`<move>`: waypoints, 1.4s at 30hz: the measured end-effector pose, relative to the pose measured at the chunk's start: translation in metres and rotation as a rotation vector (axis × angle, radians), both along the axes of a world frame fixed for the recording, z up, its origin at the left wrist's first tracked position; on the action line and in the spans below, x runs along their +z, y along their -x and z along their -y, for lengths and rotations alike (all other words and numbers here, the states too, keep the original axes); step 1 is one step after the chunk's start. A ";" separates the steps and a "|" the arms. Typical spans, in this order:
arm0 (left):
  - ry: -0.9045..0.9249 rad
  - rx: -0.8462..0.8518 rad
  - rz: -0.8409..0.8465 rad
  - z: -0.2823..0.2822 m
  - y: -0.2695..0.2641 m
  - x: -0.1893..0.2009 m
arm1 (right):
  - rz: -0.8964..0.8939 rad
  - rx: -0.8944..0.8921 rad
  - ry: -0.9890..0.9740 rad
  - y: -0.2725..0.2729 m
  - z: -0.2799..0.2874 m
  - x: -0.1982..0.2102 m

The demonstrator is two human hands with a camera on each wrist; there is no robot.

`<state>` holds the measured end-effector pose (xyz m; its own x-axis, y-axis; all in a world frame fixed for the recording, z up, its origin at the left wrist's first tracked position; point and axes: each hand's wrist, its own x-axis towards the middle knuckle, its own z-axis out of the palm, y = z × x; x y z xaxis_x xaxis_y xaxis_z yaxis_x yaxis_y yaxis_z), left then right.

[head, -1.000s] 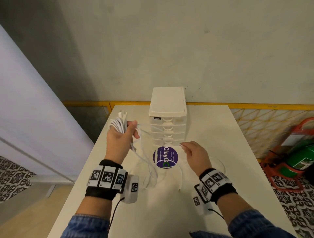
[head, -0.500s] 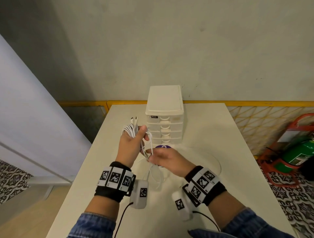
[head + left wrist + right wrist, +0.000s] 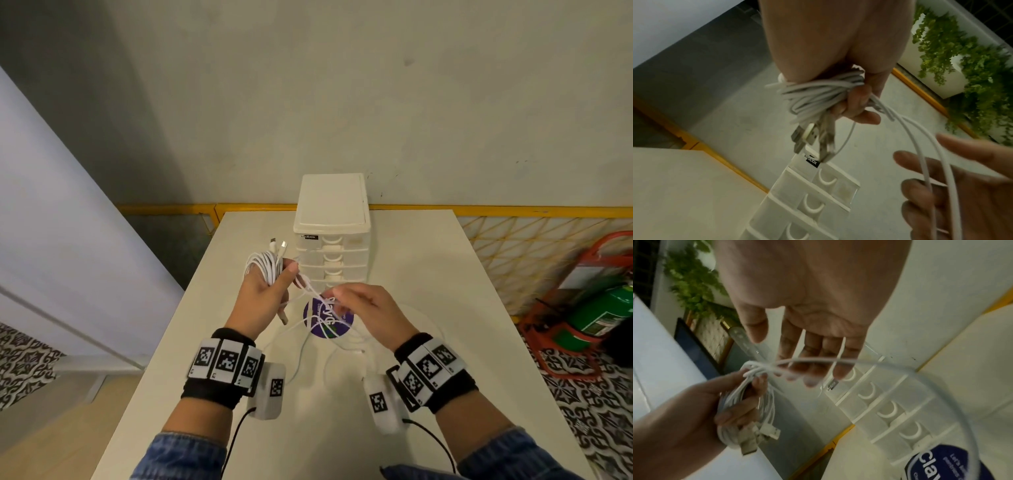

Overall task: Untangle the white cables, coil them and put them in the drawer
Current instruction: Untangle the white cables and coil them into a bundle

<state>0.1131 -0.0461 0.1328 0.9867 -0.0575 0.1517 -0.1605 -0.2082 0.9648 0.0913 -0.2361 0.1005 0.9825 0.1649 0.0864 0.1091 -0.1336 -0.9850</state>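
White cables (image 3: 265, 269) coiled in a bundle, loose strands trailing before shut drawers (image 3: 330, 263).

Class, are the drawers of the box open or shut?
Shut: every front on the drawer box sits flush, none pulled out.

The head view is evenly and softly lit; only faint shadows are cast on the table (image 3: 411, 274). Straight edges are bowed toward the borders by wide-angle distortion. Both wrist views are dimmer and slightly noisy. Motion blur is seen on the right hand (image 3: 813, 318) and on the loose cable (image 3: 920, 378).
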 end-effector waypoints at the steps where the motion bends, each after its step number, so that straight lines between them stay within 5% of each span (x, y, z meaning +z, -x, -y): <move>1: 0.013 -0.016 -0.007 0.002 0.001 -0.001 | -0.008 0.029 0.014 -0.002 -0.002 -0.001; 6: 0.123 -0.074 -0.093 0.013 0.006 -0.008 | 0.019 0.107 0.135 0.001 -0.020 -0.001; 10: 0.179 -0.059 -0.099 0.008 0.005 -0.006 | 0.040 -0.095 0.075 -0.003 -0.013 0.002; 23: -0.009 -0.064 0.071 0.007 -0.002 -0.012 | 0.127 -0.134 0.122 -0.002 -0.021 0.006; 35: -0.074 -0.273 0.085 0.020 0.002 -0.011 | -0.076 -0.162 -0.008 -0.008 -0.033 0.007; 42: -0.097 -0.133 0.131 0.014 -0.007 -0.017 | -0.092 -0.073 0.031 -0.006 -0.028 0.008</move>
<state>0.1200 -0.0598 0.1153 0.9416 -0.2065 0.2660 -0.3159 -0.2678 0.9102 0.0976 -0.2085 0.1083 0.9955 0.0940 -0.0090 0.0070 -0.1688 -0.9856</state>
